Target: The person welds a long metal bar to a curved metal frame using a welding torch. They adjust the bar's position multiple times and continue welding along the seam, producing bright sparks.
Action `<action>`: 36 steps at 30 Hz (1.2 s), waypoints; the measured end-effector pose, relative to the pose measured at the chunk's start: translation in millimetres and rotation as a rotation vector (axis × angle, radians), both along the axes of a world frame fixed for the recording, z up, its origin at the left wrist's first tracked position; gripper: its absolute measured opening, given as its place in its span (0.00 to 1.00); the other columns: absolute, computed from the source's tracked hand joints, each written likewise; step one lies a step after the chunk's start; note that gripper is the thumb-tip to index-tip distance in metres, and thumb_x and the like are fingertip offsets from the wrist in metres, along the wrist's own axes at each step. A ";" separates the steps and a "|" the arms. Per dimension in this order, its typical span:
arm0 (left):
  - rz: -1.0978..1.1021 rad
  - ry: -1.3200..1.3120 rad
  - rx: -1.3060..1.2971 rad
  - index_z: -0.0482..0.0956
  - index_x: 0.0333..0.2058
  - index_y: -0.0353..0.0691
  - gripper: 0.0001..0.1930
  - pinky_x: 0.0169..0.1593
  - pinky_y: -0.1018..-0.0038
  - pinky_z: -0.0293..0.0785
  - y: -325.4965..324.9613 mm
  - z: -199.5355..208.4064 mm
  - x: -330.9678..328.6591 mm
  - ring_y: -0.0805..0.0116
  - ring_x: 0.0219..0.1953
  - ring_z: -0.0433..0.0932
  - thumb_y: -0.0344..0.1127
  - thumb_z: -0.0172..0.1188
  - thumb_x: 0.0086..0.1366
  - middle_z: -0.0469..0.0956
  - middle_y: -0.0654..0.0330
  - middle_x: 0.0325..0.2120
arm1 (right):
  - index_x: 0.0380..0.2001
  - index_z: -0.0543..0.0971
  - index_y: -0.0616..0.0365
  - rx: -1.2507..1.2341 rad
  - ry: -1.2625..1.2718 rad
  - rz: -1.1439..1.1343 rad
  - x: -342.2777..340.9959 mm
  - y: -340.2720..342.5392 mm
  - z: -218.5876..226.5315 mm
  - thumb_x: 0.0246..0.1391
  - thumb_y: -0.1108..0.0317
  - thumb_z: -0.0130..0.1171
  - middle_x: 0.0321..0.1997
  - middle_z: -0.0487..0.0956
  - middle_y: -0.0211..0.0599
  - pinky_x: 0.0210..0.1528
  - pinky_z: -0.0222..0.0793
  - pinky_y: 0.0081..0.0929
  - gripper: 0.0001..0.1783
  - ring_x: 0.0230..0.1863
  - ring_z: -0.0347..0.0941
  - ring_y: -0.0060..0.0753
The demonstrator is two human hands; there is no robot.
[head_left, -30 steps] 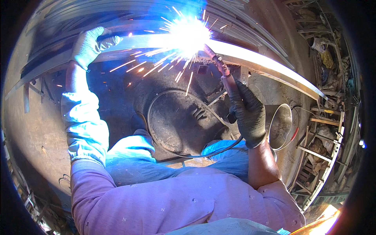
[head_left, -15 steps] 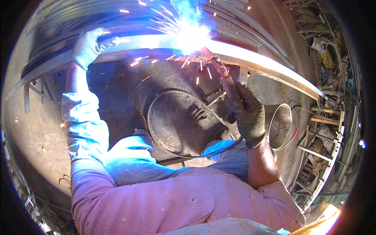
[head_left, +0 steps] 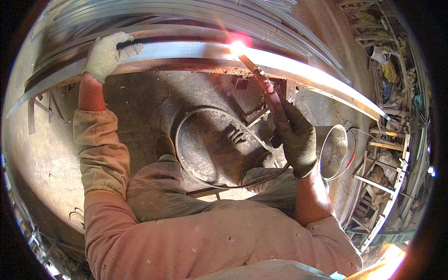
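Observation:
A long silver metal bar [head_left: 186, 49] runs across the far side, on a rusty steel support [head_left: 186, 66]. My left hand [head_left: 105, 56], in a pale work glove, grips the bar at its left part, thumb on the near side. My right hand [head_left: 298, 137], in a darker glove, is wrapped round the handle of a welding torch [head_left: 275, 100]. The torch slants up and left, its tip at the bar, where a small bright glow [head_left: 238, 47] hides the exact contact. A thick cable [head_left: 179, 149] loops down from the right hand over the floor.
Several more metal bars [head_left: 224, 21] lie behind the workpiece. A metal bucket [head_left: 333, 151] stands right of my right hand. Further right are a ladder-like frame [head_left: 396, 186] and heaped scrap [head_left: 389, 72]. My legs are bent below the cable loop.
The blue-white arc, its flying sparks and smoke have gone, leaving a small reddish-white glow at the torch tip. Both hands have stayed almost in place.

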State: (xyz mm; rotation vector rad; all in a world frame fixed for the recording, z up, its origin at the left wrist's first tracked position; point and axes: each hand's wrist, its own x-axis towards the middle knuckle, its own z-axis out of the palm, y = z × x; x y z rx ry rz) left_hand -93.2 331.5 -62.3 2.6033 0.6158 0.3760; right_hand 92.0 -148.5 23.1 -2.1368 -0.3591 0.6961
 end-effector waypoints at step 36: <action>0.041 -0.095 -0.155 0.90 0.51 0.32 0.33 0.61 0.61 0.82 2.9 -8.3 -1.3 0.56 0.52 0.90 0.59 0.81 0.65 0.92 0.48 0.48 | 0.68 0.85 0.58 0.094 0.033 0.004 3.3 -5.9 -6.9 0.79 0.59 0.67 0.34 0.81 0.21 0.34 0.70 0.20 0.23 0.32 0.70 0.11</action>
